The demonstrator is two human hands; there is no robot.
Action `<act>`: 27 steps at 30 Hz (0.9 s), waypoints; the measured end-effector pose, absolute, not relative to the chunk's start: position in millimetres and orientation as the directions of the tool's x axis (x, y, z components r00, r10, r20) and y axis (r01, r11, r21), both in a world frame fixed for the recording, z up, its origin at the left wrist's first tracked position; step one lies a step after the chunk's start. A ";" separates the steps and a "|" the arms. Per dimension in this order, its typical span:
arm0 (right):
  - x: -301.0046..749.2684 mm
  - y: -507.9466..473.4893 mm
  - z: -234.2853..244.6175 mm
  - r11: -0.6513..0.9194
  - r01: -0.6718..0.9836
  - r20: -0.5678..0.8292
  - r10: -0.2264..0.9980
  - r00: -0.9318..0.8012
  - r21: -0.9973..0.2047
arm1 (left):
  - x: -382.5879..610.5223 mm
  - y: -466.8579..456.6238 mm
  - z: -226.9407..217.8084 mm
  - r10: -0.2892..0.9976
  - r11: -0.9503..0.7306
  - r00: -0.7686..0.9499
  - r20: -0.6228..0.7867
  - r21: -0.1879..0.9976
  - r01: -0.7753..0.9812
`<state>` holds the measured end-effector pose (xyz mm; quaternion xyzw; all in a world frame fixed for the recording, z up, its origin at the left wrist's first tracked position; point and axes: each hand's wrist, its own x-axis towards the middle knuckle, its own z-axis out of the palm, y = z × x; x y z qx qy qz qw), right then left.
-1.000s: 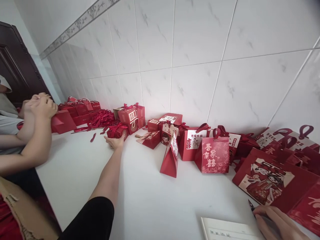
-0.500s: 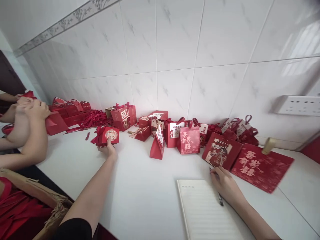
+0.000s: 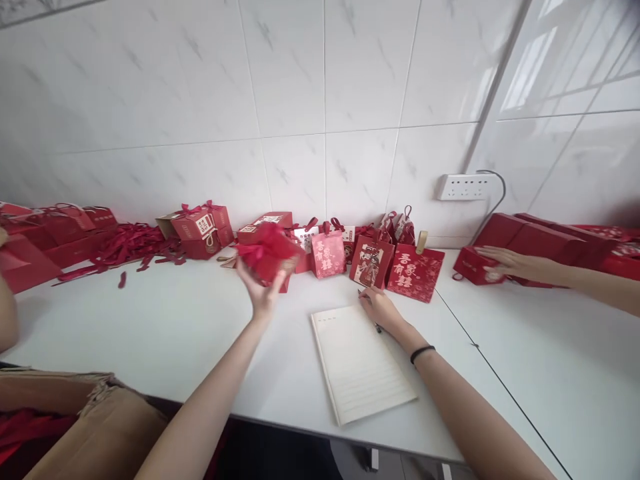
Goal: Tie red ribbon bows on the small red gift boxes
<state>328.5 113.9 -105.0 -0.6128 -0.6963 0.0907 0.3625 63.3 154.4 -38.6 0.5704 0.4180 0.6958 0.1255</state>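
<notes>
Since half a second ago, the red cardboard box with a crimson ribbon bow (image 3: 270, 259) has travelled rightward in the left hand (image 3: 260, 297), away from the ribbon pile to the front of the standing gift bags; the view has swung right too. Nearest, at lower left, the torn brown cardboard carton (image 3: 125, 427) holds red material beside the left forearm. That forearm reaches up and forward, elbow low, the wrist raised off the white tabletop (image 3: 280, 380). Its fingers and thumb spread around the box from below and grip it; motion blurs the print. Between the forearms lies the cream, lined paper notebook (image 3: 357, 367), flat and slightly turned. From the lower right the other forearm slants inward, a thin black band (image 3: 423, 353) around its wrist. The right hand (image 3: 383, 310) rests at the notebook's upper right edge, fingers curled closed around a slim dark pen (image 3: 379, 328). Just beyond it stand a red bag with white lettering (image 3: 415, 275) and a dark red bag printed with a figure (image 3: 367, 263); left of these is a pinkish-red bag with a loop handle (image 3: 329, 255). Far right, another person's hand (image 3: 505, 260) touches a small red box (image 3: 473, 265). Against the tiled wall, at left, are the crimson ribbon pile (image 3: 133, 243) and stacked red boxes (image 3: 200, 230).
</notes>
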 end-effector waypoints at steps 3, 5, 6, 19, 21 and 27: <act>331.7 107.9 -100.1 0.205 0.745 0.360 0.932 0.050 -0.635 | 99.7 137.8 -55.4 0.707 -0.707 0.103 0.700 0.698 0.115; 336.6 104.0 -96.3 0.189 0.707 0.360 0.928 0.098 -0.681 | 111.7 136.0 -69.9 0.674 -0.717 0.309 0.671 0.694 0.058; 339.2 102.2 -93.9 0.181 0.685 0.362 0.923 0.130 -0.705 | 114.4 136.6 -76.3 0.662 -0.715 0.373 0.650 0.697 0.054; 316.2 71.8 -65.0 0.534 0.461 0.465 0.845 -0.264 -0.709 | 102.4 140.7 -79.8 0.639 -0.575 0.652 0.408 0.817 0.052; 315.0 71.6 -65.6 0.523 0.523 0.455 0.850 -0.265 -0.673 | 100.8 141.3 -79.2 0.629 -0.566 0.669 0.395 0.823 0.047; 316.4 72.5 -65.7 0.520 0.560 0.477 0.846 -0.238 -0.645 | 99.5 140.6 -72.9 0.701 -0.498 0.571 0.427 0.867 -0.036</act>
